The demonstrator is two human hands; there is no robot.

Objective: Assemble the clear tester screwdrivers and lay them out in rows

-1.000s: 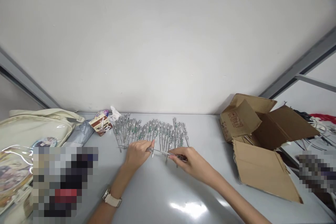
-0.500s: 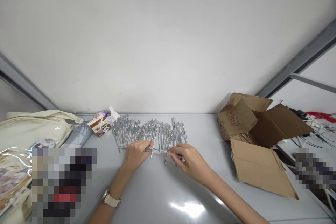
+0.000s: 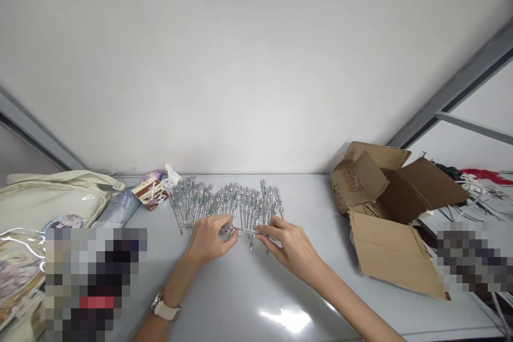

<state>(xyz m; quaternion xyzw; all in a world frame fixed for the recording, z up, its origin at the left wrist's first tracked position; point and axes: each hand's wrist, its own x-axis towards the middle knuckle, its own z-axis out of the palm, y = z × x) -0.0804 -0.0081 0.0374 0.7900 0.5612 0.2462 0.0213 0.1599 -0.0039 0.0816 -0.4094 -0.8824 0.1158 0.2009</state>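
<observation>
One pale-strapped watch [image 3: 165, 307] sits closest to me, lower left of centre, while a cream bag [image 3: 56, 186] runs along the left edge. Up from the watch, the left hand [image 3: 209, 238] curls round a clear handle [image 3: 226, 228]; the right hand [image 3: 292, 241], right of centre, pinches a screwdriver [image 3: 246, 230] — its thin shaft spans the gap between both. Whether they share one tool, I cannot tell from here. On the right, an opened cardboard box [image 3: 395, 254] spreads its flaps over the grey table [image 3: 312, 197]. Just past the hands, mid-frame, I see many clear-handled screwdrivers [image 3: 228, 200] lying in a fanned row. Left of that row come a grey packet [image 3: 122, 207], a brown-and-white card [image 3: 150, 193] and, just beside it, crumpled tissue [image 3: 172, 175] — then the white wall [image 3: 256, 64], filling the upper frame.
</observation>
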